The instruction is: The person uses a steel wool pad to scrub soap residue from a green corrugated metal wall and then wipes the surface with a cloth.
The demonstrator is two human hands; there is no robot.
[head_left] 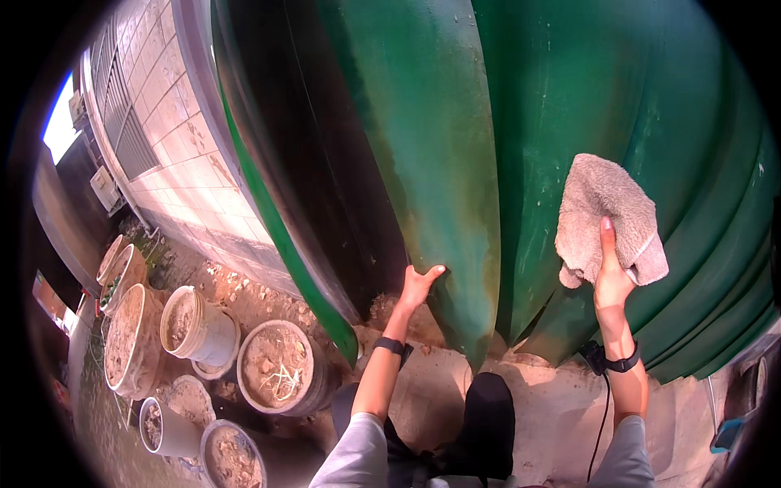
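Note:
My left hand (417, 288) grips the left edge of a tall green metal door panel (451, 187), low down. Its thumb lies on the front face, and the fingers are hidden behind the edge. Brownish stains run down the panel's lower part. On the right, a pinkish-beige terry cloth (606, 203) is pinched in my right hand (613, 286), the thumb pressed on top. The cloth hangs in front of ribbed green metal sheeting (695, 268); I cannot tell whether it touches the metal. Both wrists carry black straps.
Soil-filled buckets and pots (281, 368) stand at the lower left, beside a pale tiled wall (183, 138). A dark gap (325, 163) opens left of the panel, bordered by a narrow green strip (285, 236). Something blue (726, 436) lies at the lower right.

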